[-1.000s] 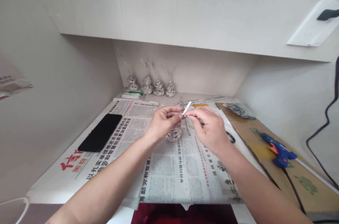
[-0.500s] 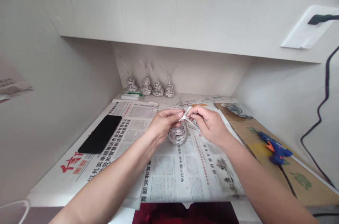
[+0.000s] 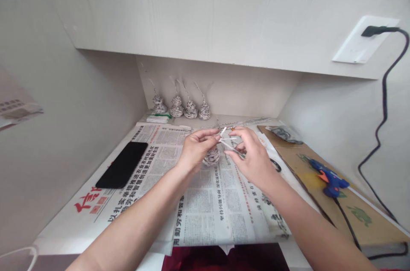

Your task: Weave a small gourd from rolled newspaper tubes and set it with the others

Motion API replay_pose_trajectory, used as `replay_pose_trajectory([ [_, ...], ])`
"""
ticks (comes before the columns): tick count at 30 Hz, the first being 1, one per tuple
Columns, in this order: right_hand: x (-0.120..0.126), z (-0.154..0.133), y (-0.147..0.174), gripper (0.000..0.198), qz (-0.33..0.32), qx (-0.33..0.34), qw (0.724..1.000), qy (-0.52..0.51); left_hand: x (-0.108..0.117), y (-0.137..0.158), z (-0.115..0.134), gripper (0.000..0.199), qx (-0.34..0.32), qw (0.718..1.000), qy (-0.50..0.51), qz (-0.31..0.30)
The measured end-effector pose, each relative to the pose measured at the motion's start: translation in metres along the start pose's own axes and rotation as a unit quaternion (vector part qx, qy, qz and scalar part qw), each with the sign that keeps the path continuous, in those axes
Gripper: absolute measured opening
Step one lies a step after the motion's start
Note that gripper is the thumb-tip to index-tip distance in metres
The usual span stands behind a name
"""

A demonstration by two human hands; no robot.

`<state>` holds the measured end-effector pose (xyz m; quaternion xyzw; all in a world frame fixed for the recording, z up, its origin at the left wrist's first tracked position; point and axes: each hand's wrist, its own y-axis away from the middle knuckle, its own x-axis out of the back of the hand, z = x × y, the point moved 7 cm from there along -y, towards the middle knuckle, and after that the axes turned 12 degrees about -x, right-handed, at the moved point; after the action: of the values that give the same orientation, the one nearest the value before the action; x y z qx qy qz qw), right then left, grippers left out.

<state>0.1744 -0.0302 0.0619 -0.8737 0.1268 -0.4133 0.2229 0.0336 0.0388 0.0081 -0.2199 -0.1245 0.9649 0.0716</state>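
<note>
White paper strip, pinched between thumb and fingers of the left hand, near the middle of the worktop; its narrow ends fan out toward the right. Right hand is just beside it, thumb and forefinger parted; one length of strip runs to its curled fingers, but the view is too small to tell whether they grip it. Woven paper gourd is directly below the left hand's fingertips, its upper part hidden by them.

Printed newspaper covers the surface beneath. Black smartphone lies on the newspaper, to the left. Four finished-looking woven gourds stand in a row at the far left, thin stems upward; the leftmost is at a white packet with a green edge. Thin rolled paper sticks lie at the far side, right of the row.

To the right, a cardboard sheet bears a blue glue gun with an orange trigger and, farther off, a clear plastic bag.
</note>
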Motion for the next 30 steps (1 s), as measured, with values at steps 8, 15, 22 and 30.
replay_pose_trajectory([
  [8,-0.005,-0.010,0.004,0.026,0.006,0.073,0.985,0.154,-0.002,0.002,0.014,0.025,-0.156,0.968,-0.192,-0.032],
  [15,0.003,-0.012,-0.018,0.020,-0.078,0.017,0.980,0.184,-0.011,0.009,0.018,0.024,-0.256,0.920,-0.285,-0.080],
  [22,0.002,0.013,-0.034,0.020,-0.170,-0.130,0.972,0.101,-0.015,0.011,0.020,0.021,-0.250,0.925,-0.263,-0.112],
  [30,-0.005,0.025,-0.042,0.020,-0.234,-0.161,0.954,0.095,-0.021,0.015,0.020,0.021,-0.190,0.954,-0.202,-0.114],
])
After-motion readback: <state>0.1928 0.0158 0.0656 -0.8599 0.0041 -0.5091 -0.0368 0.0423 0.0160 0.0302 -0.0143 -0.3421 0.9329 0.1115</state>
